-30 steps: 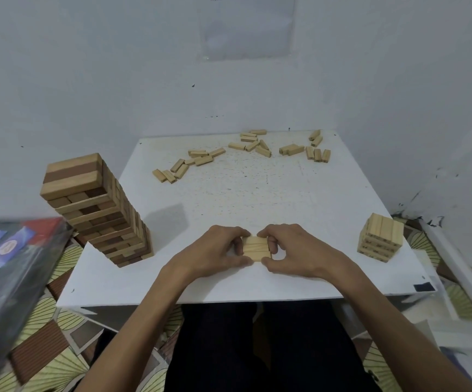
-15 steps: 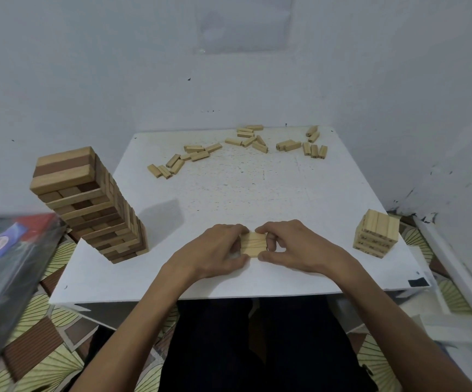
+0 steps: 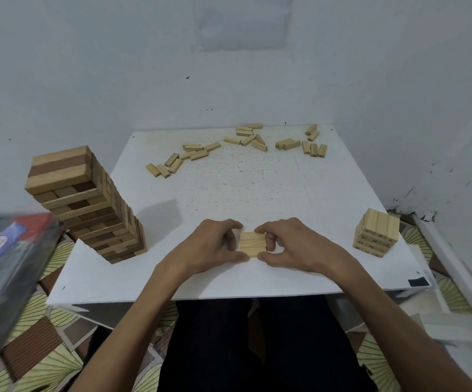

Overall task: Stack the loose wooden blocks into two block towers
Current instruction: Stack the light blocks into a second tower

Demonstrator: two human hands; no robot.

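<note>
Grip: left hand point(image 3: 206, 246) and right hand point(image 3: 294, 244) pinching block layer point(image 3: 252, 244) from both sides on table point(image 3: 243, 193). Square edges flush before lifting level.

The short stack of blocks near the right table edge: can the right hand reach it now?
Probably yes. Only bare table lies between the right hand and the short stack. But that hand and the left hand pinch a small row of blocks, so it must let go first.

White walls point(image 3: 87, 66), patterned floor point(image 3: 45, 329)
</note>
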